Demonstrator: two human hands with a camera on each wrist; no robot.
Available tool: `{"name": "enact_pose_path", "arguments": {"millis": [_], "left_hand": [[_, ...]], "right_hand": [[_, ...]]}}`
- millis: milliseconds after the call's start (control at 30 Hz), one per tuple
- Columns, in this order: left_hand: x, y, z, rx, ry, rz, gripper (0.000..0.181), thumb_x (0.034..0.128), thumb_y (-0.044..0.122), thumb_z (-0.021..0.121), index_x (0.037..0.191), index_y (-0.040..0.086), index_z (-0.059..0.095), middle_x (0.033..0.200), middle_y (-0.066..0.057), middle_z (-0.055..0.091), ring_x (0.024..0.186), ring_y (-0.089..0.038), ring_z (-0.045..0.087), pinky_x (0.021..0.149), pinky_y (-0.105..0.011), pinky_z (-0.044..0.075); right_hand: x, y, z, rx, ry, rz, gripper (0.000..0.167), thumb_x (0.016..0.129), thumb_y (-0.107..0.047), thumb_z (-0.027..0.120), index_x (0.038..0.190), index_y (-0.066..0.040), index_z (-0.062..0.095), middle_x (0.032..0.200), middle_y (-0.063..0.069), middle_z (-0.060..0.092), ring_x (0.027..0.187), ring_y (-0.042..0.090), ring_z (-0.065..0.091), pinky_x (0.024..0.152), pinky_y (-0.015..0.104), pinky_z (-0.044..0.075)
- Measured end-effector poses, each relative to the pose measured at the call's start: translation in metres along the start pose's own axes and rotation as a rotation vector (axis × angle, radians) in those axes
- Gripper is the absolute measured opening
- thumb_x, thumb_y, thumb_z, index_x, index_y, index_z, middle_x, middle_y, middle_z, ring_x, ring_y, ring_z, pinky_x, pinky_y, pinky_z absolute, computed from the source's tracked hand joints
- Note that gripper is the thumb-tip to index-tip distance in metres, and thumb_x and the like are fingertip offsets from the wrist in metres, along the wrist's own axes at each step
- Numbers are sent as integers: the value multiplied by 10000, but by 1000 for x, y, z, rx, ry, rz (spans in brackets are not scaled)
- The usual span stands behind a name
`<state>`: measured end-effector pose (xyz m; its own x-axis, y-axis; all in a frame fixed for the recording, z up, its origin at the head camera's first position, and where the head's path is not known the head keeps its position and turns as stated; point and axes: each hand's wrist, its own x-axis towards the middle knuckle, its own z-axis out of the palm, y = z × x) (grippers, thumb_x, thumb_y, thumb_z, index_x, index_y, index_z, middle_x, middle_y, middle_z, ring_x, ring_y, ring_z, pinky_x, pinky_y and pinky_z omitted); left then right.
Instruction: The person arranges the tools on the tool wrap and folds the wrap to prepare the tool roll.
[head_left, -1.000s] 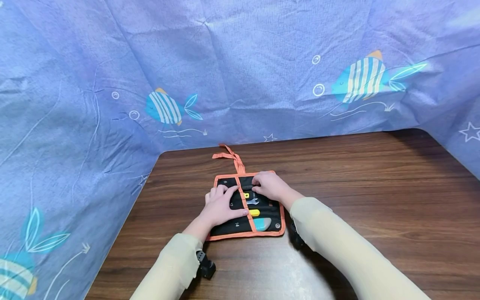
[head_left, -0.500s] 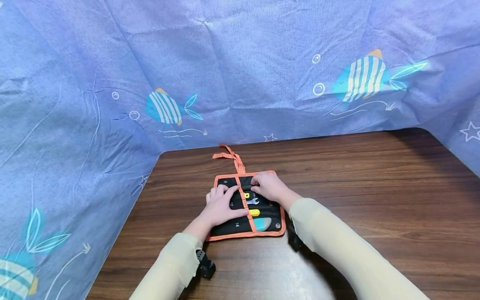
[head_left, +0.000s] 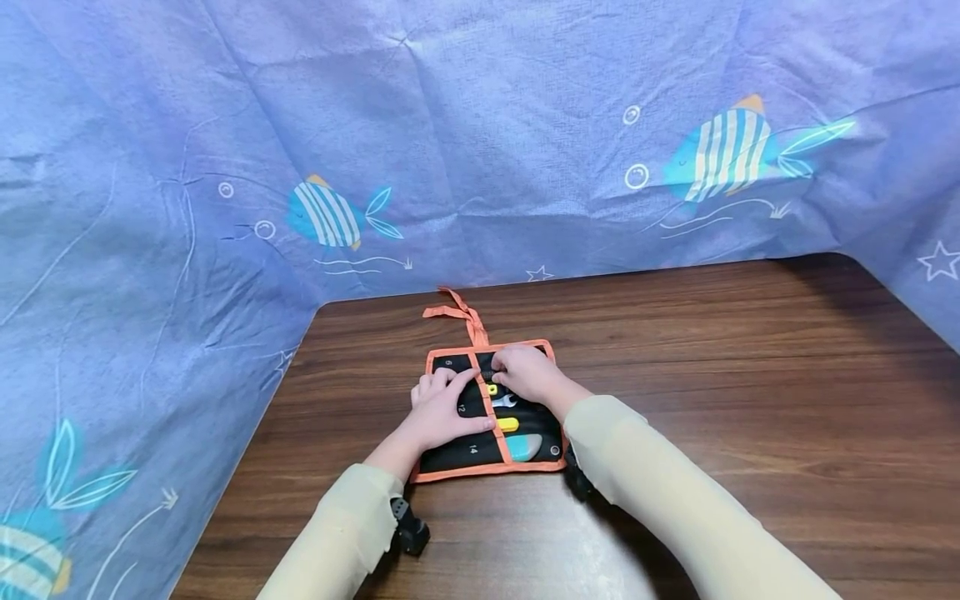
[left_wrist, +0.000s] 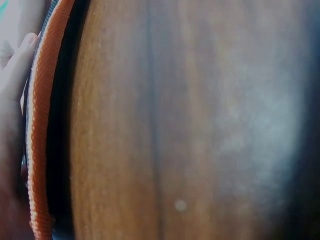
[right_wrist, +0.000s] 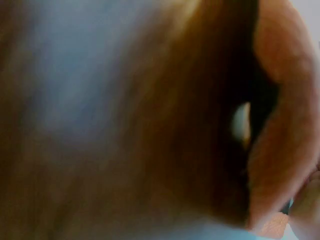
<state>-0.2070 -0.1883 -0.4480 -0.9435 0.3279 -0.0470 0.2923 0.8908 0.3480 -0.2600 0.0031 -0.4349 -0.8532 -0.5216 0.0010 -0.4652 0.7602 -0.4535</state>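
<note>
A black tool roll [head_left: 459, 457] with orange edging lies unrolled on the table. My left hand [head_left: 438, 417] rests on its left part, fingers and thumb spread against the orange band [head_left: 491, 408] across the pockets. With curled fingers, my right hand [head_left: 527, 372] pinches a dark ribbed handle [head_left: 487, 374] near the roll's upper edge, just right of the band; most of it is hidden. Below it, a yellow piece with a hole [head_left: 492, 389], a silver open-end wrench [head_left: 506, 401], a yellow handle [head_left: 507, 424] and a teal and grey tool end [head_left: 525, 447] stick out of the pockets.
Orange tie straps [head_left: 468, 317] trail from the roll's far edge over the brown wooden table [head_left: 712, 375]. A blue curtain with fish prints [head_left: 510, 150] hangs behind and at the sides. The wrist views are mostly blurred tabletop.
My right hand has moved a little left, toward the orange band, and less of the dark ribbed handle shows. My left hand has stayed in place on the roll.
</note>
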Motion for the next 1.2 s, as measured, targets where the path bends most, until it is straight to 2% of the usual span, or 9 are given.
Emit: {"name": "enact_pose_path", "arguments": {"millis": [433,700,867,1067,1200], "left_hand": [[3,1,-1,8,-14,-2,868,726,714,597,1455,326,329,1279,-62,402,1108,-308,301,922,-511,215],[4,0,0,13,-28,0,879,725,715,598,1463,334,309,1294,-24,390,1107,-295,310,913,-509,218],[4,-1,0,11,-22,9,867,734,705,599,1462,331,313,1279,-9,389,1092,-288,315,917,-518,211],[3,0,0,10,-21,-8,876,722,722,593,1457,331,320,1296,-25,392,1101,-297,313,920,-519,218],[2,2,0,1,-5,-23,902,706,730,602,1446,288,336,1346,-54,386,1135,-312,310,924,-517,231]], "right_hand": [[6,-10,0,-1,-56,70,172,924,-216,607,1040,-100,661,949,23,621,801,137,562,758,336,462],[9,-16,-1,-54,-100,104,150,932,-220,594,1013,-101,638,911,12,595,772,137,531,731,319,446],[10,-16,1,-35,-98,111,141,932,-213,593,1008,-104,637,893,6,579,745,134,526,706,309,442],[9,-12,2,8,-82,106,184,924,-227,607,1035,-89,656,902,9,618,735,114,544,721,311,458],[7,-7,0,34,-71,97,169,913,-241,622,983,-95,668,854,-3,626,719,109,553,716,315,462]]}}
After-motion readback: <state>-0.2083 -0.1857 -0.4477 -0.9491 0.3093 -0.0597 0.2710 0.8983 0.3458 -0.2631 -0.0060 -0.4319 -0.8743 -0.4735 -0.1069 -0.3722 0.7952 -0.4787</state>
